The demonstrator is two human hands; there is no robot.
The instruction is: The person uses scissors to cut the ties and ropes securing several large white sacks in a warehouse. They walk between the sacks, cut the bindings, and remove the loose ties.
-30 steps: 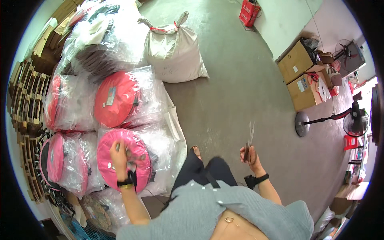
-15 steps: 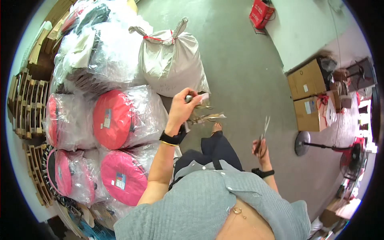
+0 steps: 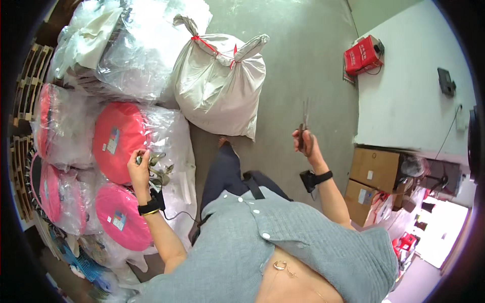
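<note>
The left hand (image 3: 139, 164) pinches a crumpled scrap of clear plastic film (image 3: 159, 169) against a clear-wrapped round pink cushion (image 3: 118, 141), while the right hand (image 3: 304, 141) grips metal scissors (image 3: 305, 121), fingers closed.

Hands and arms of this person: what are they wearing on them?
Both forearms are bare, with no sleeves over them and no gloves. The left hand has a black band on its wrist, with a thin dark cable trailing from it. The right hand has a black band too, carrying a small black box.

Warehouse/stockroom: bagged goods (image 3: 126, 146), cartons (image 3: 376, 171), concrete floor (image 3: 303, 60).
</note>
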